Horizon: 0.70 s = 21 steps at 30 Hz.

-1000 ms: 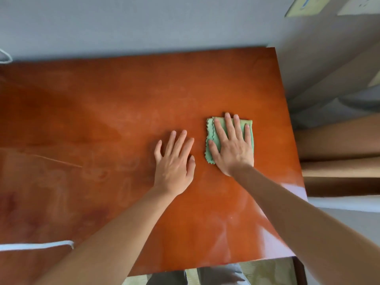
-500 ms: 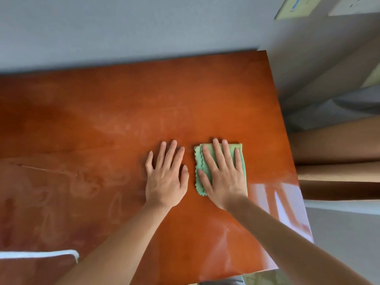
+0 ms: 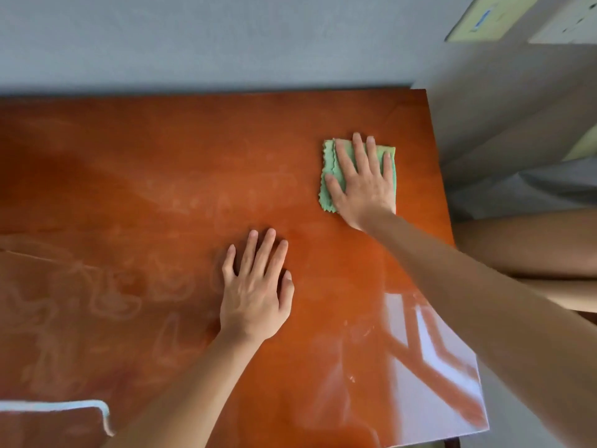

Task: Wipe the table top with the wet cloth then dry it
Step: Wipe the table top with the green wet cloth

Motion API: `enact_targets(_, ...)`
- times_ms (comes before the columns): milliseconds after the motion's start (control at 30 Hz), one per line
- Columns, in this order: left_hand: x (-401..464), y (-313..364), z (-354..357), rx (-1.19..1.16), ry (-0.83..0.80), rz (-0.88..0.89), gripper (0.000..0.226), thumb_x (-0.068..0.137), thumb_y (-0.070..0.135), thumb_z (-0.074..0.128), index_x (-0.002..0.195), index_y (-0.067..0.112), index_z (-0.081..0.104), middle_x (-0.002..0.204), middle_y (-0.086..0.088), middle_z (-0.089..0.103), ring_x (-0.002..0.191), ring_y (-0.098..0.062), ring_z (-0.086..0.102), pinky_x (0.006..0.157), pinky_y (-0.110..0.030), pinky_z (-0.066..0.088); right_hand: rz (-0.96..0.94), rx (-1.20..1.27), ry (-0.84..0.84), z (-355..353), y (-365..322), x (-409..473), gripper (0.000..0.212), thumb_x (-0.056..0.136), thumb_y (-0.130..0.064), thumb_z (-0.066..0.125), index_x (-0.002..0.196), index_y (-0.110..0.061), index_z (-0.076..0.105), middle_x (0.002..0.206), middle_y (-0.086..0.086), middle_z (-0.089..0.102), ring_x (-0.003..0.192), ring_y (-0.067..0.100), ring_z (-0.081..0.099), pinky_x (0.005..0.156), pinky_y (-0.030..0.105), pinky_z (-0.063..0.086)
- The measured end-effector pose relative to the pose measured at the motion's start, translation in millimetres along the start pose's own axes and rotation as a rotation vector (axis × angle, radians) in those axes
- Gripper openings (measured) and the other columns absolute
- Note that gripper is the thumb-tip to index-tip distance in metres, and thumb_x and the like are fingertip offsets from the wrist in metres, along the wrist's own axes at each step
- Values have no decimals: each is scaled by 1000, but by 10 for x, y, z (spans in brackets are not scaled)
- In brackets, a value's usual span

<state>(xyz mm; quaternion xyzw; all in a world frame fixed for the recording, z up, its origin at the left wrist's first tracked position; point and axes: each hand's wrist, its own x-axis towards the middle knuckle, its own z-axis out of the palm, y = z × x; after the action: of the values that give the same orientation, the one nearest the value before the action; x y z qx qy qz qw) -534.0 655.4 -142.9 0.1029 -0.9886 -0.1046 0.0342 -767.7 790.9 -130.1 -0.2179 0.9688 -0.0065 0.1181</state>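
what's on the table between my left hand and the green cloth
Nothing: the head view shows only bare table top between the left hand and the green cloth.

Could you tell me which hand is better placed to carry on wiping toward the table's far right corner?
The right hand: it lies flat on the green cloth near that corner, while the left hand rests bare on the table top, nearer the middle.
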Motion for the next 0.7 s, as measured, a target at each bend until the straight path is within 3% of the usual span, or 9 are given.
enact_targets(200,9,12,-16,-11,-1,-6,53,100,38,40,147,18,54,161,-6,40,152,-31,31,121,-58,22,34,8,4,-128,-23,474,71,100,-61,7,163,-30,-2,172,3,-6,157,26,-13,125,51,-8)
enact_targets(533,0,1,-4,8,2,9,53,99,38,40,144,15,56,161,-6,39,153,-29,29,122,-57,21,-134,31,-25,237,-657,-881,68,104,-57,8,163,-26,-4,171,7,-5,157,28,-13,126,50,-6)
enact_targets(700,-3,-3,-4,-9,12,4,51,99,37,44,143,15,58,160,-6,41,153,-29,30,121,-58,23,-193,6,-28,181,-622,-669,68,103,-58,9,163,-27,2,172,6,0,158,28,-8,126,51,-4)
